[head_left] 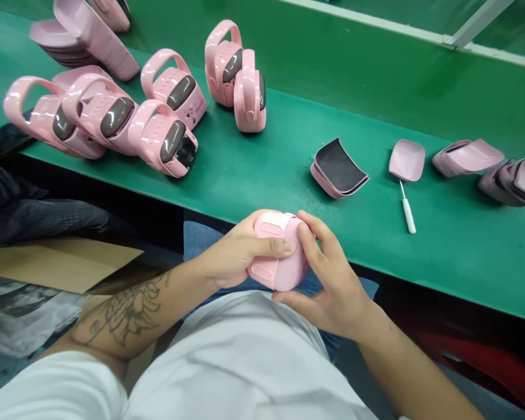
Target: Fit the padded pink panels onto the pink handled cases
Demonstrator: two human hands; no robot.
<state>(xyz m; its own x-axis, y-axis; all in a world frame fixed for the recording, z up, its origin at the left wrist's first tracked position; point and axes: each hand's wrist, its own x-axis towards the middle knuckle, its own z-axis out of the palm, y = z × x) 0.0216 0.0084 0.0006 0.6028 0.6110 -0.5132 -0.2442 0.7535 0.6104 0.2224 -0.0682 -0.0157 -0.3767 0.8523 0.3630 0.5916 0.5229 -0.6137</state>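
A rounded pink plastic housing (284, 271) is held over my lap, in front of the table edge. Two long raised pads show on the face turned up to me. My left hand (240, 251) wraps its left side, thumb lying across the top face. On the right edge, my right hand (332, 268) grips with fingertips at the far corner and thumb at the near side. The underside of the housing is hidden. Beyond my hands, a stack of curved pink panels (328, 185) with a dark inner face rests on the green table (262, 175).
Several pink handled devices (181, 93) with dark windows stand at the left. Behind them are stacked pink shells (96, 35). A screwdriver (408, 214) with a white handle lies beside a single pink panel (408, 160). More panel stacks (468, 157) sit far right. Cardboard (61, 262) is below left.
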